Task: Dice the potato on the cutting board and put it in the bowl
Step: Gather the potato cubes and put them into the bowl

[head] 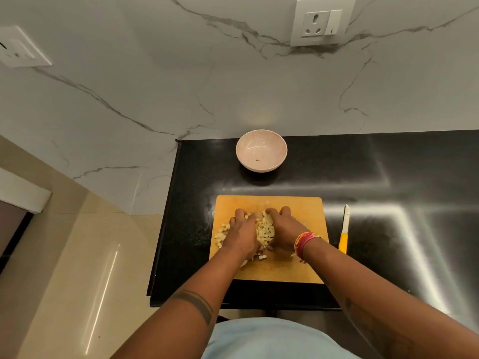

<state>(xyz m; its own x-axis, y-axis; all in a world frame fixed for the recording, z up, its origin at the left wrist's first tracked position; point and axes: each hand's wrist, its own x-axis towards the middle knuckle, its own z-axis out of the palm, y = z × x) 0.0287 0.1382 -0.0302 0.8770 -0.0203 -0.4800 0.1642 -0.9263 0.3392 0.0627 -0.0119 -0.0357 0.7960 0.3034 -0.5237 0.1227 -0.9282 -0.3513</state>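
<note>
A heap of pale diced potato [265,230] lies on the wooden cutting board [298,270]. My left hand [242,233] and my right hand [283,225] cup the heap from either side, fingers curved around the pieces. A few loose cubes [221,233] lie left of my left hand, and more by its heel. The pale pink bowl [261,150] stands beyond the board near the wall, holding only a small dark speck. A knife with a yellow handle [344,231] lies on the counter right of the board, untouched.
The black counter [388,203] ends in a left edge close to the board and a front edge near my body. A marble wall with a socket plate [322,20] rises behind the bowl. Tiled floor [77,268] lies to the left.
</note>
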